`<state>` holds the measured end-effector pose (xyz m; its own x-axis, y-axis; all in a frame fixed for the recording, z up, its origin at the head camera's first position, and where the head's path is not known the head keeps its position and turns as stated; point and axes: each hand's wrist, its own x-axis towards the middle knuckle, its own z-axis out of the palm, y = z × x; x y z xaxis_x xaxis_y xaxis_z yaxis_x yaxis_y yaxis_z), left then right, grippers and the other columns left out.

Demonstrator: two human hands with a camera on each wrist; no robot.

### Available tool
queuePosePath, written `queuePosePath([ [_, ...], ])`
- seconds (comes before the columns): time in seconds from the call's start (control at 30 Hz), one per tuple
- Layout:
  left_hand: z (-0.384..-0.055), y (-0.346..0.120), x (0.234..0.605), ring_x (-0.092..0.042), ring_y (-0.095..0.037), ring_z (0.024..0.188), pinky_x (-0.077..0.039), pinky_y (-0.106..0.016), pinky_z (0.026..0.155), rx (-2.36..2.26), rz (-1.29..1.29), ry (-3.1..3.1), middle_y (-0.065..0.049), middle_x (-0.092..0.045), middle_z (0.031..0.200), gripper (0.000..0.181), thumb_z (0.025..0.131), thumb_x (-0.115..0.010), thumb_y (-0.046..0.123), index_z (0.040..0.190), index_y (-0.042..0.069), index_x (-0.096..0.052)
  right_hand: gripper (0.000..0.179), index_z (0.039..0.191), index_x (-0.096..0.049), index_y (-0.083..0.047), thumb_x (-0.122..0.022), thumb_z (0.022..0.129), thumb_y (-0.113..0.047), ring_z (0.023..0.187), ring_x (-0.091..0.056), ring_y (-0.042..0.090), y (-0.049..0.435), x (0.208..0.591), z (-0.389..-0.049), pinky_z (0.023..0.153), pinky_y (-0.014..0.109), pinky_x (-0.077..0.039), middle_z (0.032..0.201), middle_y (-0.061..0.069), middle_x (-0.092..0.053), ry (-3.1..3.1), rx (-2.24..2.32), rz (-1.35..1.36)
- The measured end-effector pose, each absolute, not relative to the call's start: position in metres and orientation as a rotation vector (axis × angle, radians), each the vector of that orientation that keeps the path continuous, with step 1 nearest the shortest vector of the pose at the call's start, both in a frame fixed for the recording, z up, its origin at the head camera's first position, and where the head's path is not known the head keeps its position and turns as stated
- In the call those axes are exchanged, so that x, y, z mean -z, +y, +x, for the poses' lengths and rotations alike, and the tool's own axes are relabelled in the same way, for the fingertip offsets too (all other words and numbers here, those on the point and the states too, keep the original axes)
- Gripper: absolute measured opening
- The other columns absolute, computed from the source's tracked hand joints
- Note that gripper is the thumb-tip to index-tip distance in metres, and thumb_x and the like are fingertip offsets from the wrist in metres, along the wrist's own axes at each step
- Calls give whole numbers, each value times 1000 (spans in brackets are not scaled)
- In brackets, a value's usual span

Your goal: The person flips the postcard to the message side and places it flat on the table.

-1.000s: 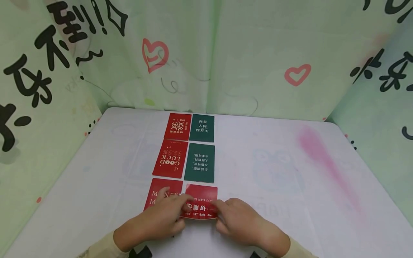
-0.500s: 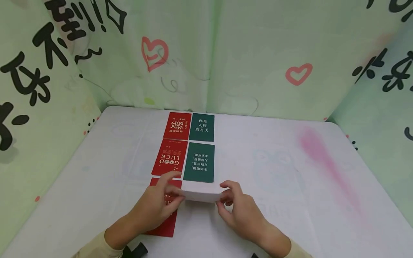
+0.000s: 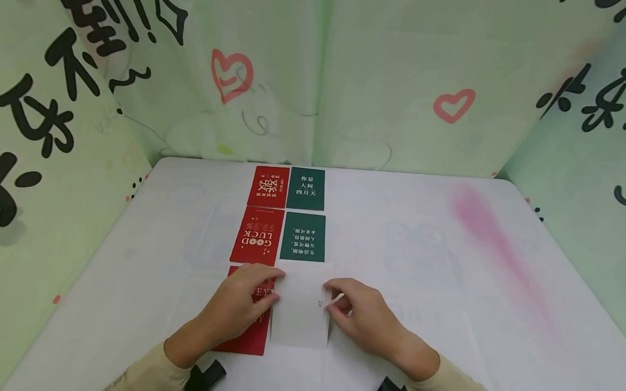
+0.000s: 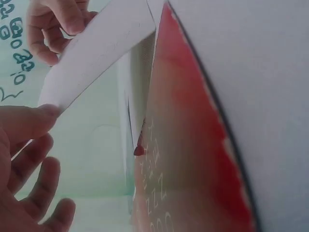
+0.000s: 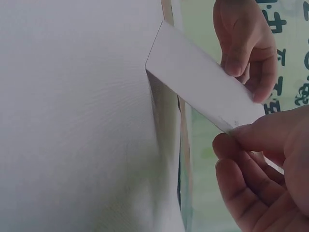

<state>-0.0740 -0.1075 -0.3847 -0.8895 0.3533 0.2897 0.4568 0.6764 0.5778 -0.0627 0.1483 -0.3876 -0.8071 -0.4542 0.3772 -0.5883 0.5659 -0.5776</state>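
Observation:
A card with its plain white side showing [image 3: 299, 315] is held between both hands, in line below the green cards. My left hand [image 3: 232, 312] pinches its left edge with thumb and fingers, above a red card [image 3: 246, 341] that it partly hides. On the opposite edge, my right hand [image 3: 371, 320] pinches the card, thumb against fingers. Both wrist views show the white card [image 4: 104, 46] tilted, its hand-held end raised off the table and its other end low, at or near the surface. Small dark print [image 3: 320, 303] marks its right side.
Two red cards, one reading GOOD LUCK [image 3: 257, 237] and one farther back [image 3: 268, 187], lie left of two green cards, one nearer [image 3: 303, 237] and one farther [image 3: 307, 188]. They rest on a white table [image 3: 415, 260] with a pink smear. A green printed curtain [image 3: 371, 70] encloses it.
The red card under both hands was lifted off the table and turned over, so its white side now shows. The nearest left red card is more uncovered than before.

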Motion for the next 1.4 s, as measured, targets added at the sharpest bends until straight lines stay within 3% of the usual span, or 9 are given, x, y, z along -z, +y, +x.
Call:
queuePosePath([
  [0.4, -84, -101, 386, -55, -15, 95, -52, -38, 83, 824, -613, -2954, 4, -67, 105, 62, 61, -96, 22, 118, 16, -72, 30, 110, -68, -9, -81, 83, -12, 69, -52, 3, 141, 387, -71, 64, 26, -48, 78, -12, -59, -2990, -811, 726],
  [0.67, -90, -98, 390, -56, -17, 92, -47, -42, 86, 726, -649, -3048, 1, -68, 103, 62, 61, -96, 24, 117, 15, -72, 30, 109, -66, -9, -82, 83, -12, 65, -49, 5, 137, 393, -75, 62, 27, -43, 73, -13, -55, -3063, -752, 742],
  [0.97, -95, -93, 390, -58, -24, 101, -45, -52, 95, 597, -652, -3179, -4, -68, 110, 65, 62, -95, 25, 121, 13, -71, 30, 111, -66, -10, -80, 85, -15, 66, -50, 7, 134, 392, -80, 61, 28, -43, 74, -13, -54, -3135, -696, 759],
  [1.17, -96, -91, 389, -57, -25, 100, -45, -52, 93, 563, -662, -3194, -4, -67, 108, 64, 60, -96, 25, 118, 14, -70, 31, 111, -66, -9, -80, 85, -16, 66, -49, 8, 134, 391, -80, 60, 27, -42, 75, -11, -53, -3150, -677, 761],
  [1.27, -96, -91, 389, -55, -23, 101, -46, -49, 91, 540, -680, -3172, -4, -63, 108, 63, 59, -96, 25, 116, 16, -70, 34, 110, -66, -10, -83, 83, -18, 70, -51, 9, 135, 391, -80, 61, 28, -45, 81, -8, -54, -3121, -617, 756],
  [1.4, -95, -92, 388, -53, -23, 109, -45, -49, 93, 517, -744, -3165, -3, -63, 118, 58, 62, -95, 24, 115, 19, -73, 37, 110, -67, -10, -86, 79, -19, 88, -59, 18, 137, 393, -81, 72, 35, -52, 100, 0, -63, -3065, -560, 791],
])
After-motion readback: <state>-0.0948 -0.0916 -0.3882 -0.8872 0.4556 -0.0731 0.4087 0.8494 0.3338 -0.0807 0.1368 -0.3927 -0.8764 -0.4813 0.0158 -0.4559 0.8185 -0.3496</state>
